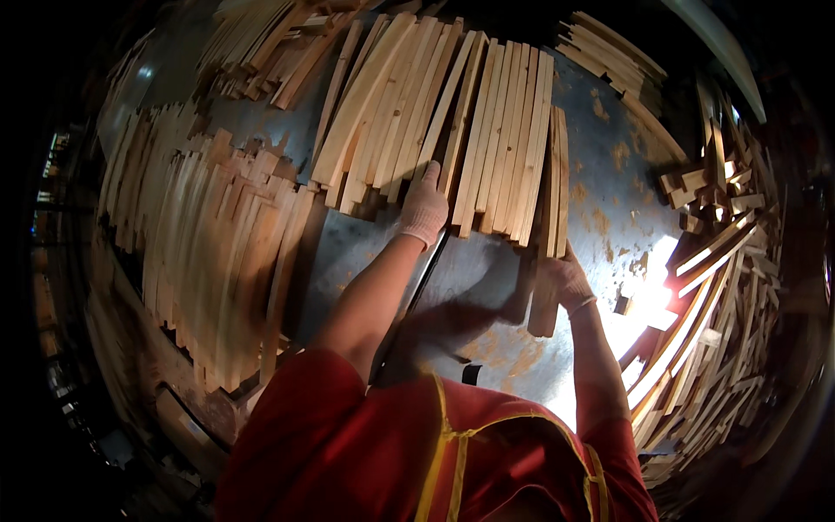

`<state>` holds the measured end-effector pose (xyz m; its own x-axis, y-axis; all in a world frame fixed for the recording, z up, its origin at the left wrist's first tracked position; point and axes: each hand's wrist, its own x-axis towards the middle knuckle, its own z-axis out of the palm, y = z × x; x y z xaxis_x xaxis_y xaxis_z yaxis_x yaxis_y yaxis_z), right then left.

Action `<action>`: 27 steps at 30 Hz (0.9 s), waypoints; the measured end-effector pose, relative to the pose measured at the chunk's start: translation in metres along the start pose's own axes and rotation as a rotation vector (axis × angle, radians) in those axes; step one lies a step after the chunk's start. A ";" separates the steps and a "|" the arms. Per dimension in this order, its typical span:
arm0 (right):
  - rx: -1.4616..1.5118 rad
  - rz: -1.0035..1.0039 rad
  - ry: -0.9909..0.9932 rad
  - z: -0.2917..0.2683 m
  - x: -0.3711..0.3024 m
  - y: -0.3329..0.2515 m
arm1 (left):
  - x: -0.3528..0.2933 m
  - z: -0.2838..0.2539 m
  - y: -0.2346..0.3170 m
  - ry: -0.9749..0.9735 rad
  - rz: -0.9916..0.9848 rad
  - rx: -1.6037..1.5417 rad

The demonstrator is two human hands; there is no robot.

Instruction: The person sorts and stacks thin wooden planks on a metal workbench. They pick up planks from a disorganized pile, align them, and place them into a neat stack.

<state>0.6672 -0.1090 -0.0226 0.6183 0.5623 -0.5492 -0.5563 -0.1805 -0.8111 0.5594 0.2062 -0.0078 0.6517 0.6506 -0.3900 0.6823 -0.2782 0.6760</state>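
Many pale wooden strips [500, 130] lie side by side in a row across a metal table. My left hand [424, 213], in a light knitted glove, is at the near end of the row, closed at a slanted wooden strip [450, 100]. One of its fingers points away from me along the wood; the others are hidden. At the row's right edge, my right hand [567, 280], also gloved, grips a narrow pair of wooden strips [553, 209]. A near end of this wood juts toward me past the rest of the row.
The metal table [348, 257] is scratched and stained, with a dark seam. More strips are stacked at the left [217, 252], the far left [270, 52] and the far right [613, 56]. A tangled heap of offcuts [713, 348] lies right, beside bright glare.
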 end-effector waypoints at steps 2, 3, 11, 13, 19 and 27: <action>-0.033 -0.031 0.036 0.003 0.000 0.007 | 0.001 -0.006 0.005 -0.032 -0.103 -0.300; 0.012 -0.047 0.004 0.005 -0.003 0.005 | -0.005 -0.010 0.010 0.119 0.087 -0.155; 0.056 -0.015 0.097 -0.006 0.024 0.032 | -0.031 -0.046 0.024 0.000 -0.043 0.009; 0.272 0.074 -0.026 0.003 0.028 0.037 | -0.078 -0.097 0.011 -0.096 -0.109 -0.386; -0.117 -0.043 0.293 0.161 0.021 0.013 | -0.215 -0.199 -0.070 0.111 -0.142 -0.539; -0.044 -0.217 0.081 0.074 -0.034 0.035 | -0.340 -0.259 -0.223 0.465 0.027 0.520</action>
<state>0.5854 -0.0748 -0.0173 0.7647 0.5251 -0.3735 -0.3816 -0.0981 -0.9191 0.0999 0.2302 0.1357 0.5402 0.8415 0.0088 0.8137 -0.5250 0.2496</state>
